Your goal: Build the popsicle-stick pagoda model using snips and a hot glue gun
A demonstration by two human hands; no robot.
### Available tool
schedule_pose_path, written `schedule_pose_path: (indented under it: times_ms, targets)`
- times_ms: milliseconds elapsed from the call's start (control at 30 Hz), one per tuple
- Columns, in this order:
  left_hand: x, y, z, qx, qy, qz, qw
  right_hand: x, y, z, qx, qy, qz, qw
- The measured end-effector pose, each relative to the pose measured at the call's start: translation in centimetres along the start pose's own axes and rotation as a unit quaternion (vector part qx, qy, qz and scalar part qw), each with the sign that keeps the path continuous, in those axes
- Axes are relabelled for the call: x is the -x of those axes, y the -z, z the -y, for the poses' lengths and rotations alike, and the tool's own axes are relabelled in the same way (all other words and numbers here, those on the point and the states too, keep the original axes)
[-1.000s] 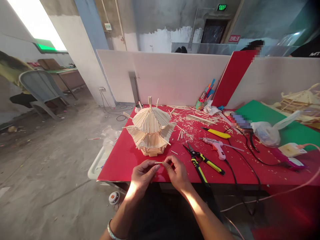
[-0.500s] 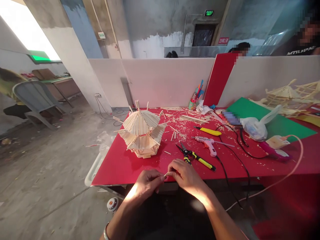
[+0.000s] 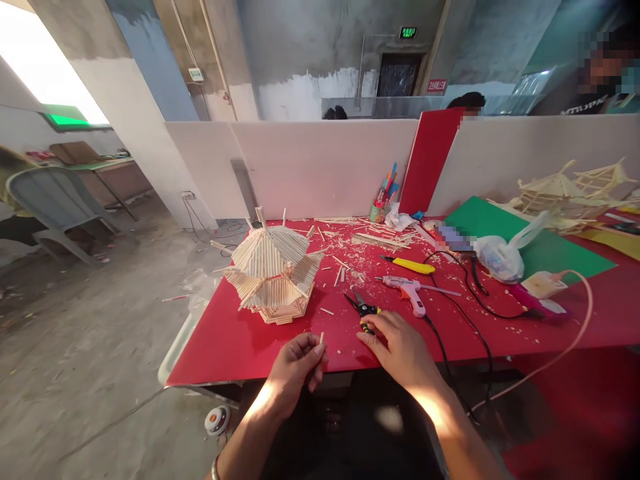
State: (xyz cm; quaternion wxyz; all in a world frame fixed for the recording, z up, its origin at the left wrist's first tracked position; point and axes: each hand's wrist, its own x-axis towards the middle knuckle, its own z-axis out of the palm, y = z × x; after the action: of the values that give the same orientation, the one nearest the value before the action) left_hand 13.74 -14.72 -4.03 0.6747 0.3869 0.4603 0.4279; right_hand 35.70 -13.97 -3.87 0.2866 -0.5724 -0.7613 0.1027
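My left hand (image 3: 300, 363) is above the table's front edge, pinching a short wooden stick (image 3: 322, 338) that points up between thumb and fingertips. My right hand (image 3: 400, 340) reaches over the handles of the cutting pliers (image 3: 367, 310). Its thumb and index finger are apart, and the palm side is hidden; it covers much of the handles. The pliers' jaws are parted and point away to the left. Beyond my left hand stands a pagoda-like model (image 3: 273, 267) of thin wooden sticks, with tiered, flared roofs.
Right of the pliers lie a pink glue gun (image 3: 407, 290) with its cord and a yellow utility knife (image 3: 410, 265). Loose sticks and shavings (image 3: 350, 247) litter the red table (image 3: 220, 357). Farther right are a plastic bag (image 3: 500, 257), a green board (image 3: 575, 257) and other stick models (image 3: 555, 190).
My hands have separated. The right one let go of the stick and moved to the pliers, while the left keeps the stick, now tilted upright. The view has shifted slightly.
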Motion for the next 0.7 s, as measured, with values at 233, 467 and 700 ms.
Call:
schedule_pose_path:
  times_ms: [233,467,700]
  targets:
    - [-0.9,-0.6,0.0,0.037,0.027,0.011,0.999,-1.2,0.4,-4.5,0.106,-0.011,-0.046,0.993]
    - [-0.9,-1.6,-1.3,0.071,0.041,-0.005,0.997,-11.8,4.9,-11.3,0.252,-0.187,0.048,0.948]
    - [-0.1,-1.0,-1.7,0.113,0.039,-0.030,0.992,-14.9,4.4,-15.4,0.290,-0.198,0.170,0.921]
